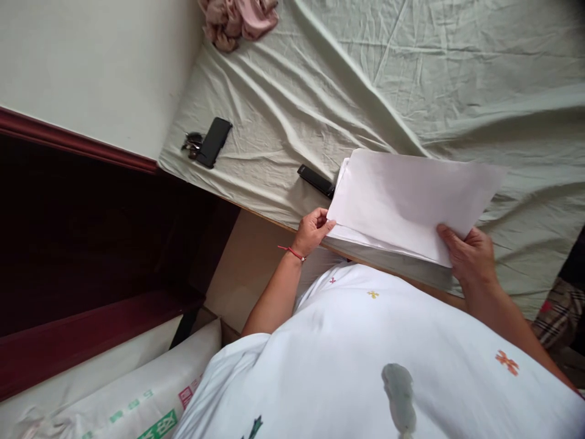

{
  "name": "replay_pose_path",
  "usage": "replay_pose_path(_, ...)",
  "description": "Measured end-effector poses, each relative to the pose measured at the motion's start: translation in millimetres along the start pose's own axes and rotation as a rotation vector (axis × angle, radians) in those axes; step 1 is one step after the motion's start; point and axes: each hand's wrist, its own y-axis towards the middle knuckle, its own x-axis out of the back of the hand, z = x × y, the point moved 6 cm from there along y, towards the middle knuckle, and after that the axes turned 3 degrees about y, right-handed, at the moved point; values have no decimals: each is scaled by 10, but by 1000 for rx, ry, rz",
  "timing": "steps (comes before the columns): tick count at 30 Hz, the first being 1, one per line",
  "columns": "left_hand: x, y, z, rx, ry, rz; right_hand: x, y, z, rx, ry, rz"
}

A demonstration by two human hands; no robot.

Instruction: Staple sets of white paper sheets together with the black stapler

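Hands, left (313,230) and right (466,253), grip paper stack (406,201).

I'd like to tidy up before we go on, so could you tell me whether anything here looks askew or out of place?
The sheets in the paper stack, held by the left hand and right hand, are fanned unevenly at the left edge. The bedsheet is creased, and a pink cloth lies bunched at its far corner.

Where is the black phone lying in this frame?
In the head view the black phone lies on the pale green bedsheet near the bed's left corner, touching a bunch of keys, well left of the paper stack held by both hands.
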Motion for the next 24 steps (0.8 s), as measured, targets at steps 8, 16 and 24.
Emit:
replay_pose_path(8, 59, 7, 52, -29, 44, -113, -12, 2, 6, 6, -10, -5)
replay_pose_path(16, 21, -34, 56, 61, -47, 18, -5, 3, 6, 16, 17, -8)
replay_pose_path(24, 78, 29, 127, -45, 13, -138, 0, 23, -27, 10, 67, 0)
